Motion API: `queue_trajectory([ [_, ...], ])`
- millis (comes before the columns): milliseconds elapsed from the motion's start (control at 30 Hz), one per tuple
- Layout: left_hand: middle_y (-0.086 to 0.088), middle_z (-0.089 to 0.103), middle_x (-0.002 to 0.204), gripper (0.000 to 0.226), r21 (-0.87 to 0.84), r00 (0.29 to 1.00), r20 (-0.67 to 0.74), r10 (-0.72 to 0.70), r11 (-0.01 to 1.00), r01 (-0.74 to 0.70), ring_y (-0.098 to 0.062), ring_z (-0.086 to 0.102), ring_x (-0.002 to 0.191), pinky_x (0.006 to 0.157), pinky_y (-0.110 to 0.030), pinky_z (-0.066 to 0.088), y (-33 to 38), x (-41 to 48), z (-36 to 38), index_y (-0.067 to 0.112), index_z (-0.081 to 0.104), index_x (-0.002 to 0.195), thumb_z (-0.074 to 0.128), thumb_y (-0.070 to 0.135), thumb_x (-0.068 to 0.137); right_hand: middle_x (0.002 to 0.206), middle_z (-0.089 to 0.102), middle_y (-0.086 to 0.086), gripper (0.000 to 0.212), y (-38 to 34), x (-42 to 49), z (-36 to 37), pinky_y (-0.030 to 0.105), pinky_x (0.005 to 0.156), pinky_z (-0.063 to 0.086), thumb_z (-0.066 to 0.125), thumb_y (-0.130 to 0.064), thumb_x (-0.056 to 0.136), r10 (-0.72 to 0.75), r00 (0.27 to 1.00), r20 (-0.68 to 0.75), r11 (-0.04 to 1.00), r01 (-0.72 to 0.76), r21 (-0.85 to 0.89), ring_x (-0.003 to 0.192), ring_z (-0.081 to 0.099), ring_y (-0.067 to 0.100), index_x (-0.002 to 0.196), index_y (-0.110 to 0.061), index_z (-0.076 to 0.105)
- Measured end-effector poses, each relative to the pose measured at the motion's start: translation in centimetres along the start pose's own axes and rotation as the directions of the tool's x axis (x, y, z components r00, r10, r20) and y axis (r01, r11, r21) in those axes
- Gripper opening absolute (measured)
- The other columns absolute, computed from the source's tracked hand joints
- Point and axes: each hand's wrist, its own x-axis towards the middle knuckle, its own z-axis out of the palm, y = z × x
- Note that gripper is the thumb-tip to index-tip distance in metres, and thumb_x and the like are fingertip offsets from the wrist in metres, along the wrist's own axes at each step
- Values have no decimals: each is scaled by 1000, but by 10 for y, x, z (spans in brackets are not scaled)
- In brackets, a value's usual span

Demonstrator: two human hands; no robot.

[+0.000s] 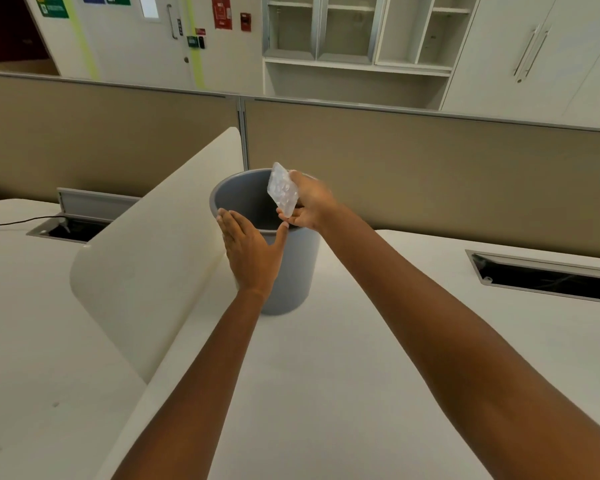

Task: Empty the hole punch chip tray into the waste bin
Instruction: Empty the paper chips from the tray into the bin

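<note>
A grey waste bin [284, 258] stands upright on the white tabletop [378, 358], just beside a cream curved divider panel [146, 258] on its left. The left hand [252, 256] lies flat against the bin's near outer wall, fingers held straight and close together, thumb spread out along the rim. The right hand [309, 202] pinches a clear plastic chip tray [283, 189] between fingers and thumb, gripping it by its right edge and lower corner. The tray is tilted steeply, nearly on edge, and sits over the right side of the bin's mouth, at and above rim level. Pale round specks show through the tray's clear wall; whether they are paper chips or moulded marks cannot be told. The bin's inside is in shadow and its contents are not visible. Recessed cable slots [548, 277] are set into the tabletop to the right and the left, and a beige partition [430, 161] runs behind the bin.
</note>
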Motion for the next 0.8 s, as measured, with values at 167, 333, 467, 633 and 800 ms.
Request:
queue_trajectory([
  [167, -20, 0, 156, 96, 7, 1000, 1, 8, 1000, -8, -29, 1, 144, 118, -37, 15, 0, 0, 1, -4, 1, 143, 47, 55, 84, 64, 55, 3, 31, 8, 11, 13, 20, 59, 44, 49, -26, 91, -338, 931, 136, 543, 311, -780, 58, 49, 14, 92, -1, 67],
  [333, -17, 1, 156, 96, 43, 1000, -11, 6, 999, -6, -28, 2, 145, 118, -35, 15, -3, 1, 3, -1, 2, 144, 47, 57, 82, 86, 66, 15, 33, 17, 17, 7, 25, 77, 50, 49, -25, 92, -328, 901, 283, 270, 377, -886, 56, 48, 9, 96, 1, 69],
  [467, -16, 2, 157, 96, 39, 1000, -17, 11, 999, -10, -28, 3, 145, 117, -35, 18, -4, 2, 3, -1, 3, 144, 48, 57, 82, 108, 68, 21, 35, 18, 15, -2, 19, 68, 48, 51, -27, 91, -218, 913, 345, 277, 397, -875, 70, 54, 15, 108, 0, 66],
  [633, -17, 3, 156, 96, 45, 1000, -22, 16, 999, -15, -28, 3, 145, 117, -36, 20, -4, 1, 3, -1, 4, 144, 48, 57, 82, 116, 64, 21, 39, 12, 14, -7, 31, 84, 53, 51, -29, 91, -208, 913, 351, 340, 404, -849, 100, 62, 31, 114, 0, 62],
  [800, -16, 2, 157, 95, 35, 1000, -20, 16, 999, -15, -28, 3, 145, 116, -35, 19, -3, 0, 3, 0, 3, 144, 48, 57, 82, 98, 65, 21, 34, 14, 19, -12, 24, 75, 51, 56, -25, 89, -230, 907, 354, 319, 414, -853, 84, 59, 23, 105, 4, 63],
])
